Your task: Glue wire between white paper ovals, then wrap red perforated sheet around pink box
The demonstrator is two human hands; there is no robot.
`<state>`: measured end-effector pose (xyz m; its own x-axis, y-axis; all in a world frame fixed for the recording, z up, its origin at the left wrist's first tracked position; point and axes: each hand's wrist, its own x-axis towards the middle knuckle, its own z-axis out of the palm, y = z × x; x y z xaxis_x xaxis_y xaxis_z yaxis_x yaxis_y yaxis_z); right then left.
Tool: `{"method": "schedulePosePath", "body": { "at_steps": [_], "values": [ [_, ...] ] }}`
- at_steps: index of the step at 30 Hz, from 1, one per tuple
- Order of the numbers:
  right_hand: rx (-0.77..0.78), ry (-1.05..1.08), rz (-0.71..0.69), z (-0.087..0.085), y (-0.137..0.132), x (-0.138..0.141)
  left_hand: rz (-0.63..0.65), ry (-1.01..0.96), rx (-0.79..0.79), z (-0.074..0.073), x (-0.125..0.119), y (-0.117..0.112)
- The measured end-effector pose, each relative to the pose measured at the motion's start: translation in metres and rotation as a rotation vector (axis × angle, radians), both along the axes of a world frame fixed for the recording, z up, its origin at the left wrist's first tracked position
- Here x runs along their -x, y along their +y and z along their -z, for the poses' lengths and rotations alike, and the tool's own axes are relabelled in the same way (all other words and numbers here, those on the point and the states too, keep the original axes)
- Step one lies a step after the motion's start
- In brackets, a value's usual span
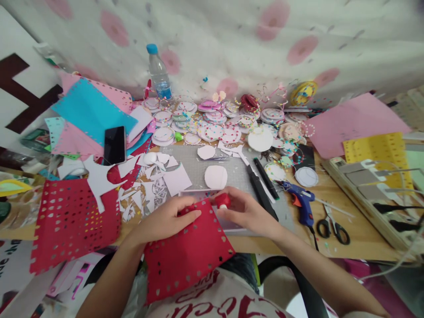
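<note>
My left hand [177, 217] grips the upper edge of a red craft sheet [190, 256], thumb on top and the other fingers mostly behind it. Small holes line the sheet's edges, and it hangs tilted over my lap. In my right hand [245, 210] is a small red and white craft punch [223, 201], pinched by thumb and fingers at the sheet's upper right corner. I cannot tell whether the sheet's edge is inside the punch. Beneath both hands lies a shallow white tray [232, 225] with tiny bits in it, largely hidden. A white paper disc [216, 176] lies just beyond.
Right of my hands are a blue glue gun [301, 201], black scissors [333, 227] and a black-handled cutter [260, 192]. White scraps [145, 194], a punched red sheet [77, 221] and a phone [115, 145] lie left. Decorated discs and a water bottle [159, 73] line the back.
</note>
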<state>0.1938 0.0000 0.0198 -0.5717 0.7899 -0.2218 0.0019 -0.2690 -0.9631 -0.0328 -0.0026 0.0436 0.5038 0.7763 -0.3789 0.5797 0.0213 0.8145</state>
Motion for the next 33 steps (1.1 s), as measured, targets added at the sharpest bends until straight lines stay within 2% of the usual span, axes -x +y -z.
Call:
{"method": "schedulePosePath", "body": {
  "at_steps": [3, 9, 14, 24, 29, 33],
  "values": [
    [0.036, 0.019, 0.007, 0.001, -0.001, -0.003, 0.030, 0.000, -0.013, -0.001, -0.003, 0.002],
    [-0.025, -0.091, 0.103, 0.010, -0.001, -0.007, 0.043, 0.039, -0.006, 0.000, -0.004, 0.003],
    [-0.025, -0.078, 0.073, 0.009, 0.001, -0.009, 0.034, 0.052, -0.002, -0.001, -0.006, -0.002],
    [0.210, 0.128, -0.037, -0.002, -0.005, -0.011, 0.003, 0.113, -0.151, -0.006, -0.014, -0.010],
    [0.257, 0.136, -0.015, 0.000, -0.006, -0.009, -0.038, 0.053, -0.116, -0.005, -0.012, -0.009],
    [0.254, 0.184, 0.091, 0.005, -0.006, -0.013, -0.164, -0.045, -0.024, -0.002, -0.001, -0.007]
  ]
}}
